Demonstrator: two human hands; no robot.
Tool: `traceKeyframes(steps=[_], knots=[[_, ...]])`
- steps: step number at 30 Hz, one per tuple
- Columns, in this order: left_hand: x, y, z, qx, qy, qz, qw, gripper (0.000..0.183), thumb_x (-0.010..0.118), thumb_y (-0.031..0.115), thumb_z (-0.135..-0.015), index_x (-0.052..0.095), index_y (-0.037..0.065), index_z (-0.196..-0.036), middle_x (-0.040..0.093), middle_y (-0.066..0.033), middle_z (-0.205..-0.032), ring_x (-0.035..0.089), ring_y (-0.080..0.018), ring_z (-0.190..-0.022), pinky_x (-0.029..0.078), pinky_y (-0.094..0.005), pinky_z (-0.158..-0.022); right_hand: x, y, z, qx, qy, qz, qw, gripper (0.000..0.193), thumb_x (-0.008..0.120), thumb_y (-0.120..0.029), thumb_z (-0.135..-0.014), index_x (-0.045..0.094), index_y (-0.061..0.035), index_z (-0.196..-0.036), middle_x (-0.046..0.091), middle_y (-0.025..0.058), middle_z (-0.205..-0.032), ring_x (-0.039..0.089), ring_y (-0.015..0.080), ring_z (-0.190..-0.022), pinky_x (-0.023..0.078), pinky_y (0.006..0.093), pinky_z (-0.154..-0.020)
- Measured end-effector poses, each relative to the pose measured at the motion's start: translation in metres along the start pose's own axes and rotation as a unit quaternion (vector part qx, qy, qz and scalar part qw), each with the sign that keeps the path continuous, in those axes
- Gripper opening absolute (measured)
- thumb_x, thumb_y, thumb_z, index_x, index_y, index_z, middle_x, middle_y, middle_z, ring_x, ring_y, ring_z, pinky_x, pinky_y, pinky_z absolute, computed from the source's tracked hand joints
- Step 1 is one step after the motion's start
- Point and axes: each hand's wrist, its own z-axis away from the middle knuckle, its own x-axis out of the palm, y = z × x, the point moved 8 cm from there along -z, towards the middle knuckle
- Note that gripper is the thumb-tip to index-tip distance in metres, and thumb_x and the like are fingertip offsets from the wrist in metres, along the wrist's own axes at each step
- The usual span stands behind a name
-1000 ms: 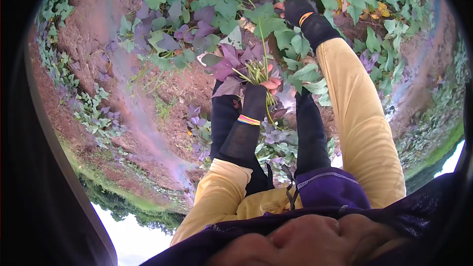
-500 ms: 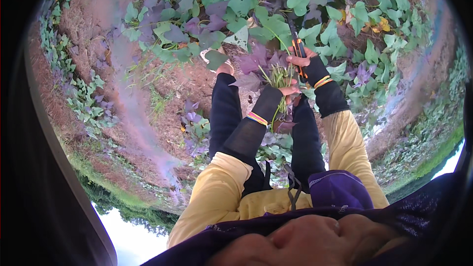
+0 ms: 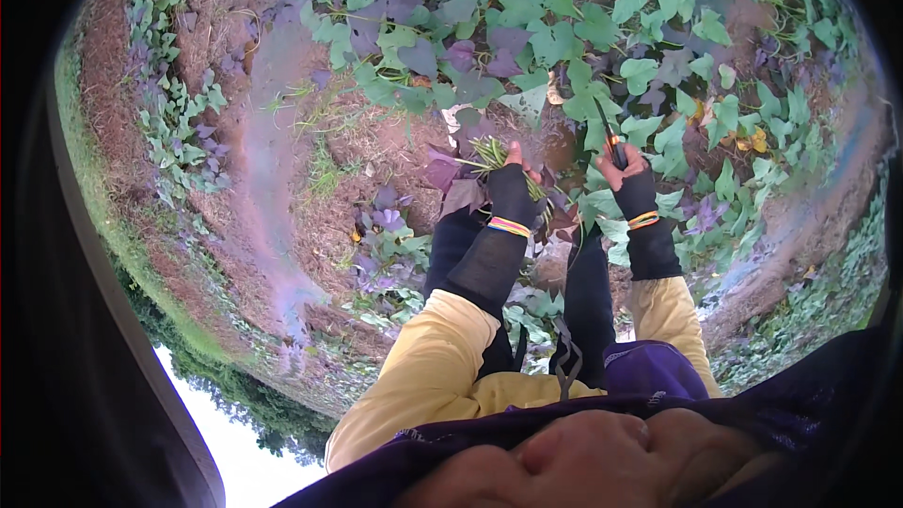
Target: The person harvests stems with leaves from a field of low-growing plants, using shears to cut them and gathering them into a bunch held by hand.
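Left hand [image 3: 513,190] clamped round a bunch of cut vine stems [image 3: 489,152], stem ends fanning up and left from the fist, purple leaves hanging below. Right hand [image 3: 628,179] closed on a dark cutting tool [image 3: 607,132], blade pointing up into the green vine leaves [image 3: 564,47]. Hands apart, side by side; bunch lies left of the tool, left hand nearer. Bare soil [image 3: 273,85] further left.
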Motion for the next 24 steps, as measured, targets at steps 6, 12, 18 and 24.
traceKeyframes(steps=[6,12,18,24], knots=[[-0.005,0.052,-0.005,0.013,0.015,0.088,0.996,0.043,0.059,0.043,-0.09,0.047,0.008,-0.068,0.049,-0.0045,-0.057,0.051,-0.0143,-0.051,0.039,-0.0263,-0.048,0.087,-0.227,-0.125,-0.182,-0.062,0.028,0.981,0.031,0.069,-0.027,-0.078,0.064,-0.0042,-0.098,0.062,0.0102,-0.079,0.06,0.0203,-0.072,0.047,0.0317,-0.069],[-0.016,0.098,-0.019,-0.011,0.03,0.141,0.99,0.039,0.06,0.041,-0.09,0.049,0.009,-0.071,0.049,-0.0019,-0.06,0.051,-0.0129,-0.053,0.044,-0.0266,-0.051,0.184,-0.35,-0.197,-0.243,-0.116,0.005,0.963,0.028,0.069,-0.025,-0.079,0.065,-0.0049,-0.098,0.065,0.0032,-0.08,0.058,0.011,-0.072,0.046,0.0261,-0.07],[-0.02,0.157,-0.024,-0.034,0.045,0.24,0.969,0.038,0.061,0.04,-0.089,0.049,0.008,-0.07,0.051,-0.0023,-0.059,0.054,-0.0121,-0.054,0.043,-0.0255,-0.047,0.292,-0.4,-0.26,-0.286,-0.165,0.153,0.931,0.03,0.071,-0.026,-0.079,0.063,-0.0043,-0.099,0.066,0.0004,-0.084,0.058,0.0087,-0.074,0.046,0.0269,-0.07],[-0.052,0.122,-0.071,-0.078,0.036,0.352,0.932,0.034,0.056,0.038,-0.092,0.057,0.005,-0.083,0.06,-0.0068,-0.072,0.06,-0.0164,-0.067,0.049,-0.0295,-0.058,0.496,-0.361,-0.112,-0.423,-0.511,0.299,0.686,0.055,0.067,-0.012,-0.067,0.054,-0.0054,-0.12,0.057,0.0189,-0.113,0.057,0.0343,-0.102,0.047,0.0382,-0.085]])
